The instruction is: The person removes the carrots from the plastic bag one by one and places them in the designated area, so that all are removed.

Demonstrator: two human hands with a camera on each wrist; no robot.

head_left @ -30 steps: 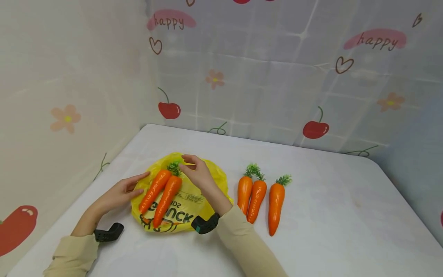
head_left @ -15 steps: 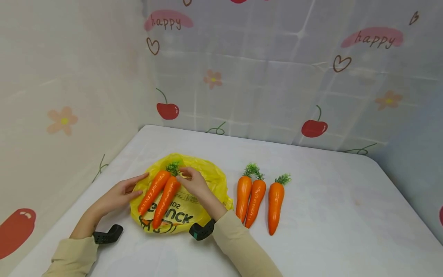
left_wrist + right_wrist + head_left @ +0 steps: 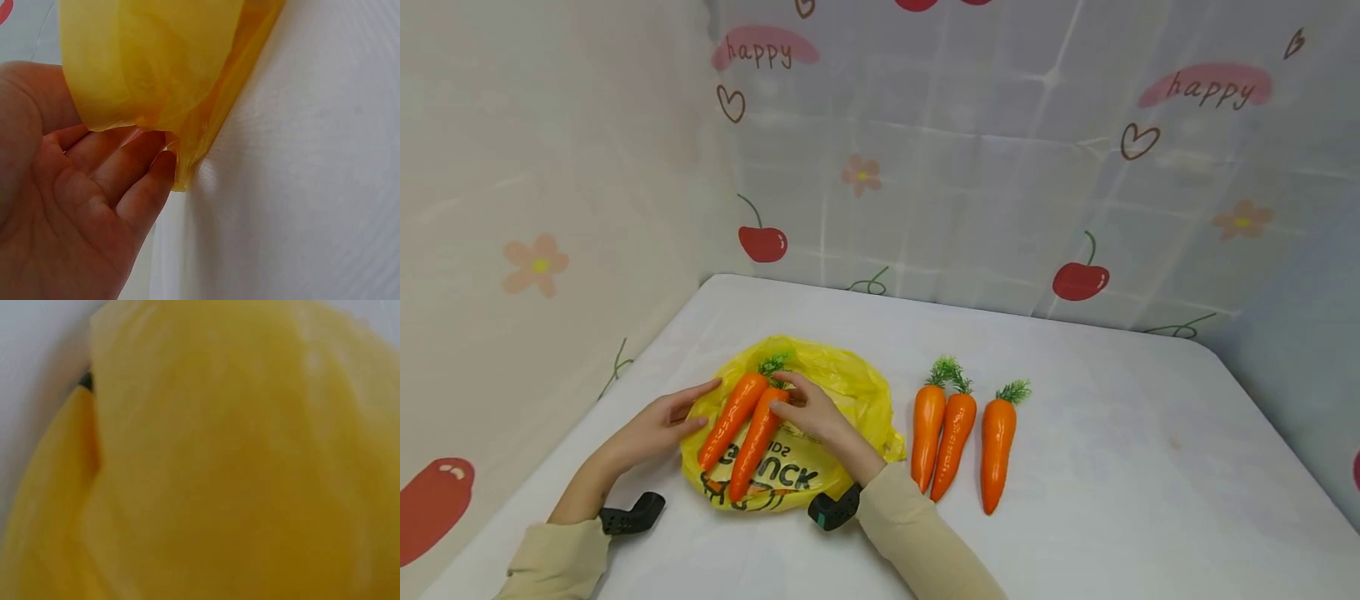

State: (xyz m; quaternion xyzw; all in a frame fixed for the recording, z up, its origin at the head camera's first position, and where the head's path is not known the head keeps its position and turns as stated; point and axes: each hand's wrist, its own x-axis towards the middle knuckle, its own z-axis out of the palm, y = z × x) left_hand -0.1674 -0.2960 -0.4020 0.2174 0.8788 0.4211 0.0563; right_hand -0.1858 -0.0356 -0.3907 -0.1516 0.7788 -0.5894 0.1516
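Observation:
A yellow plastic bag (image 3: pixel 850 392) with dark print lies flat on the white table. On top of it rest two glossy orange carrots, a left carrot (image 3: pixel 731 421) and a right carrot (image 3: pixel 754 450), their leafy ends away from me. My right hand (image 3: pixel 812 410) pinches the right carrot near its leafy end, thumb and fingers around its top. At the bag's left edge my left hand (image 3: pixel 658 429) holds the rim; in the left wrist view the yellow plastic (image 3: pixel 150 69) hides its fingertips. The right wrist view is filled by blurred yellow plastic (image 3: pixel 219 456), the hand hidden.
To the right of the bag lie three more carrots: two side by side, a left one (image 3: pixel 928 425) and a middle one (image 3: pixel 955 442), and a third (image 3: pixel 997 454) slightly apart. Printed curtains (image 3: pixel 955 192) stand behind the white table (image 3: pixel 1112 467).
My right hand has come down and toward me from above the leaves to the top of the right carrot. My left hand has stayed at the bag's edge.

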